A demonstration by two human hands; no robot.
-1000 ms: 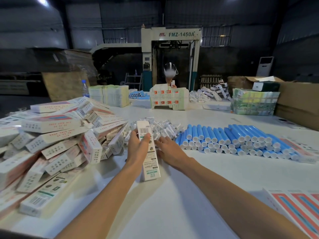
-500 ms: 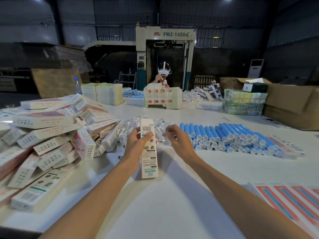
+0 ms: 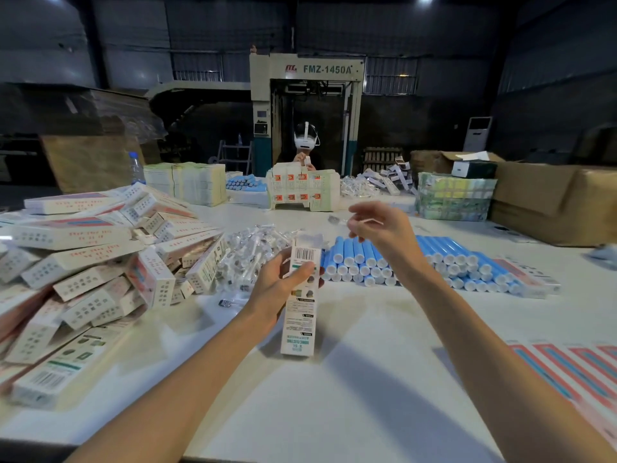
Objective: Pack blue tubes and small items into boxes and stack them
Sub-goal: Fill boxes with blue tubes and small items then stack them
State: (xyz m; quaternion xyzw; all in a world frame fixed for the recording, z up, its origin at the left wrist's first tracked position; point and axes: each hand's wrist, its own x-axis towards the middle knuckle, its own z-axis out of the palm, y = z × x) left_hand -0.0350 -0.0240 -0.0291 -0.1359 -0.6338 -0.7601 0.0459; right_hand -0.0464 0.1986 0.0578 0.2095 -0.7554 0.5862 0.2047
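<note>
Dim workshop walls stand behind a wide white surface. The left hand grips a tall narrow box, fingers and thumb curled round its upper half. The box is roughly upright, and its lower end is on the surface or just above it; which cannot be told.

Up and to the right of that hand, higher than the box top, the right hand pinches a small item between thumb and forefinger. The item is pale, thin and blurred, so what it is cannot be told.

Just beyond the left hand lies a heap of clear packets. Under and beyond the right hand the blue tubes lie in a stacked row, caps toward the person. To the left of the left hand, packed boxes are piled loosely.

The step in hand looks like dropping the pinched item into the top of the box. To do it well, the left hand should:
- hold the box steady;
- tip its mouth toward the right hand;
- have its thumb clear of the opening.

The right hand should:
- line the item up lengthwise with the mouth;
- lower it until its end is inside;
- only then loosen the pinch.

Whether a tube is already inside is hidden, so a look in before closing the flap would be wise.
</note>
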